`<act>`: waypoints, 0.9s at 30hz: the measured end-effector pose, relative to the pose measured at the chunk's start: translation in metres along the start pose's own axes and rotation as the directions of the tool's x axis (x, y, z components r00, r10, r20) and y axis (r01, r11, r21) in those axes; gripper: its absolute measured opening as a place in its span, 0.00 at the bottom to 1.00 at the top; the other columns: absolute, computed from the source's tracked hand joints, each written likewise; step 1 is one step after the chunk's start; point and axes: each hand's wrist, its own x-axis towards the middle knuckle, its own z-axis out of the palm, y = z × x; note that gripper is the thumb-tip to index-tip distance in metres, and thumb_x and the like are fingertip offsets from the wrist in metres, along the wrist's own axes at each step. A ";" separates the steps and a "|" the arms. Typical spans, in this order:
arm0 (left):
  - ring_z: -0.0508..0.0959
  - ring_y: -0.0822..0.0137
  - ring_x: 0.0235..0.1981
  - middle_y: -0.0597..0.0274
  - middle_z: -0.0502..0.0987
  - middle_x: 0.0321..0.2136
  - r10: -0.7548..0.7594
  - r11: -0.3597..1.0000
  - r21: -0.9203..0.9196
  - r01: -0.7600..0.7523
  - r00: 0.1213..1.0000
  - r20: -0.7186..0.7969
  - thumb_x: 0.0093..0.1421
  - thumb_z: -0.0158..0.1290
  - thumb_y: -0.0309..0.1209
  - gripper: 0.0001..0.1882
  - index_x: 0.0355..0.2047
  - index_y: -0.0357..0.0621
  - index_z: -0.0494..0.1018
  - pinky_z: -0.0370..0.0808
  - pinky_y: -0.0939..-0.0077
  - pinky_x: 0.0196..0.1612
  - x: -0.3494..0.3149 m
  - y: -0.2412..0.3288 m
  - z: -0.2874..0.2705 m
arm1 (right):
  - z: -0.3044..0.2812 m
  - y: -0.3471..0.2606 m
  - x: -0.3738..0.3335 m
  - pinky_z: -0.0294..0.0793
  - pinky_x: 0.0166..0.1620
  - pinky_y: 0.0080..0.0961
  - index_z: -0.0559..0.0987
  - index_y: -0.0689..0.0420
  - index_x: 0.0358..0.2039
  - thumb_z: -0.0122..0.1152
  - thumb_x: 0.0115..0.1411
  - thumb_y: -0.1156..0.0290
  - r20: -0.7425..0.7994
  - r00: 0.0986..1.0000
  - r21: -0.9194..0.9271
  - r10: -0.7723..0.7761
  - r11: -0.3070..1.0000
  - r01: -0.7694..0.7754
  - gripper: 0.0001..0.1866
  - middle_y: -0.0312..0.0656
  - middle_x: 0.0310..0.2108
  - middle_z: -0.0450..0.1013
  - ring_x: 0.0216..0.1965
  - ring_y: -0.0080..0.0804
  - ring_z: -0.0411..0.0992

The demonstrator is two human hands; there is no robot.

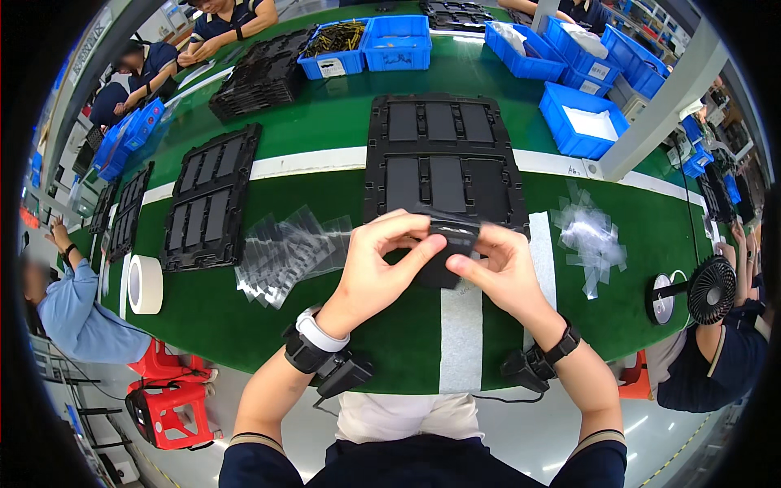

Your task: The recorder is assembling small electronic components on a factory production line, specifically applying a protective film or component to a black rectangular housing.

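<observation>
Between the fingertips of both hands is a black rectangular panel (451, 242), its upper part glossy and its lower end hanging down. My left hand (389, 254) pinches its left side with thumb and forefinger. On the opposite edge, my right hand (500, 264) grips it the same way. Just beyond the hands lies a black tray (516, 180) with dark grey panels (401, 180) in its slots; one slot at the near right looks bare. Transparent film strips (285, 252) fan out left of my left hand, and a second pile of film strips (590, 240) lies to the right.
Black trays (207, 195) lie at the left, near a tape roll (146, 285). Blue bins (397, 45) and stacked trays (264, 77) stand at the back. A grey post (663, 106) and small fan (710, 289) are at the right. Other people sit around the green table (325, 106).
</observation>
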 end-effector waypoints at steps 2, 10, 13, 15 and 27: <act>0.73 0.75 0.34 0.65 0.70 0.30 -0.027 0.997 -0.077 0.023 0.998 -0.050 0.55 0.50 0.19 0.06 0.34 0.32 0.71 0.71 0.81 0.40 0.000 0.000 -0.001 | -0.004 0.000 0.002 0.75 0.35 0.21 0.72 0.62 0.37 0.54 0.57 0.73 -0.072 0.994 0.228 0.084 0.971 -0.066 0.08 0.38 0.30 0.71 0.34 0.22 0.71; 0.74 0.77 0.33 0.66 0.69 0.30 -0.107 0.992 0.064 0.113 0.991 -0.079 0.55 0.51 0.21 0.06 0.34 0.32 0.70 0.71 0.84 0.38 0.001 -0.006 -0.002 | -0.018 -0.007 0.006 0.66 0.24 0.14 0.71 0.59 0.31 0.48 0.61 0.67 -0.313 0.948 0.270 0.064 0.963 0.024 0.08 0.35 0.22 0.67 0.20 0.18 0.65; 0.74 0.78 0.31 0.67 0.70 0.27 -0.108 0.994 -0.002 0.109 0.987 -0.121 0.54 0.54 0.24 0.08 0.33 0.32 0.71 0.71 0.85 0.34 0.002 -0.008 -0.002 | -0.013 -0.012 0.008 0.68 0.27 0.15 0.74 0.59 0.38 0.52 0.58 0.68 -0.213 0.966 0.093 0.150 0.987 -0.133 0.10 0.35 0.26 0.70 0.22 0.17 0.66; 0.75 0.74 0.35 0.63 0.72 0.34 -0.147 0.989 -0.041 0.146 0.989 -0.024 0.56 0.51 0.22 0.07 0.36 0.33 0.70 0.71 0.82 0.40 0.001 -0.010 -0.002 | -0.002 -0.002 0.004 0.70 0.30 0.15 0.75 0.60 0.39 0.59 0.53 0.71 -0.131 0.991 -0.226 0.014 0.973 -0.044 0.13 0.35 0.28 0.71 0.27 0.16 0.69; 0.74 0.76 0.19 0.60 0.76 0.27 -0.197 0.948 -0.193 0.253 0.943 0.270 0.63 0.42 0.33 0.14 0.42 0.35 0.67 0.70 0.84 0.25 -0.001 0.005 0.001 | 0.004 -0.018 -0.003 0.74 0.34 0.18 0.74 0.65 0.39 0.59 0.51 0.81 -0.213 0.968 0.006 -0.130 0.991 0.135 0.13 0.41 0.34 0.72 0.33 0.20 0.70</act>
